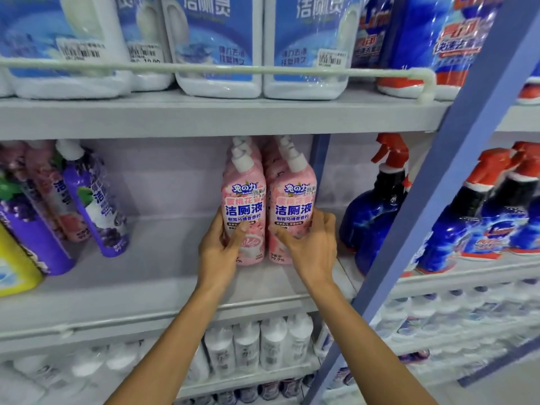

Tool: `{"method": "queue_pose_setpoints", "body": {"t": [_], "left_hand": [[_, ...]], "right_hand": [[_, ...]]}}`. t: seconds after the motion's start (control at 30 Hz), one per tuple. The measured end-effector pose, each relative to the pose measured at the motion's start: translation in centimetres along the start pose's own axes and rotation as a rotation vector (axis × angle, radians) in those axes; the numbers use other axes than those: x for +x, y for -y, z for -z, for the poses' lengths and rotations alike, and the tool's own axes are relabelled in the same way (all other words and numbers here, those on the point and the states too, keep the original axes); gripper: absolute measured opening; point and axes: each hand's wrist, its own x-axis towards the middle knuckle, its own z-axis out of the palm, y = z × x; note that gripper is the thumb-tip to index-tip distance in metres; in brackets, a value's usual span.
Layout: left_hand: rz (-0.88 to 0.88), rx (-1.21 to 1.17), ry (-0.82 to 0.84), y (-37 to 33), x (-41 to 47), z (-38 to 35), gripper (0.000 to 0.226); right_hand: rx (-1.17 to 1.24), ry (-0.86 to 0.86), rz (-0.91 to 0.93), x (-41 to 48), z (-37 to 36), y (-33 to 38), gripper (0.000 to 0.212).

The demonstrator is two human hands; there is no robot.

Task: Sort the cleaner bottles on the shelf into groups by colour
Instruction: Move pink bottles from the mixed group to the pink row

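A grey shop shelf [146, 273] carries the cleaners. The left hand [219, 244] has its fingers curled round the left pink bottle [245, 206], and the right hand [312, 244] grips the right pink bottle [292, 206]. Both bottles stand upright, touching, with more pink ones behind. Purple bottles [96, 206] lean well apart at the shelf's left end. Blue spray bottles [371, 217] crowd the right end.

A shop, with metal shelves [204, 118] stocked in rows of identical cleaner bottles [245, 204] (price stickers [333, 58] on several)
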Motion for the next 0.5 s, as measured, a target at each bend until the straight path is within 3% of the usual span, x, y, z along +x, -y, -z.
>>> {"method": "queue_pose_setpoints", "body": {"t": [0.2, 0.33, 0.43, 0.5], "left_hand": [[-0.011, 0.035, 0.032, 0.5, 0.1, -0.3, 0.049], [0.108, 0.049, 0.082, -0.2, 1.4, 0.7, 0.087], [0.124, 0.009, 0.161, -0.6, 1.5, -0.2, 0.067], [0.124, -0.005, 0.129, -0.4, 1.2, -0.7, 0.057]], "right_hand": [[0.051, 0.025, 0.053, -0.1, -0.3, -0.4, 0.086], [0.182, 0.110, 0.054, 0.4, -0.2, -1.2, 0.095], [0.451, 0.299, -0.015, 0.5, 0.1, -0.8, 0.072], [0.496, 0.315, 0.008, 0.6, 0.2, -0.7, 0.058]]}}
